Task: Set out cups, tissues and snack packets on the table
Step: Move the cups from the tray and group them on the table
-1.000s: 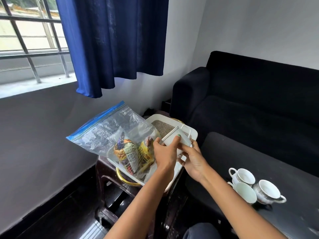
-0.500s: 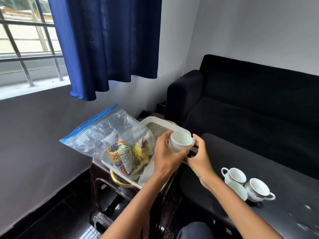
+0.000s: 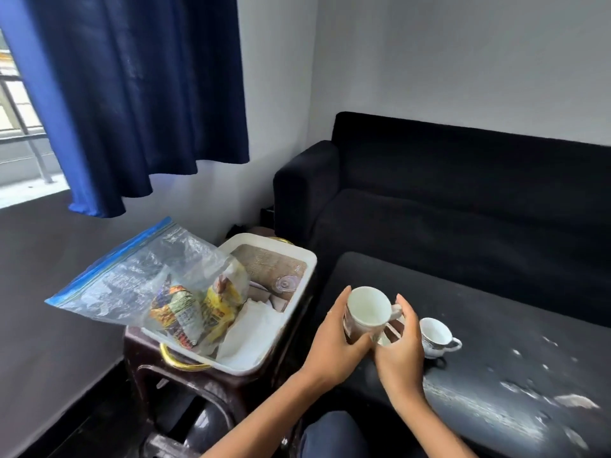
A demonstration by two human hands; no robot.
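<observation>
Over the table — both hands hold a cup

- The white cup, which both hands lifted off the tray a moment ago, is now over the near edge of the black table.
- The left hand and right hand have travelled right with it, still gripping it between them.
- Of the cups already on the table, only one now shows beside the right hand.
</observation>
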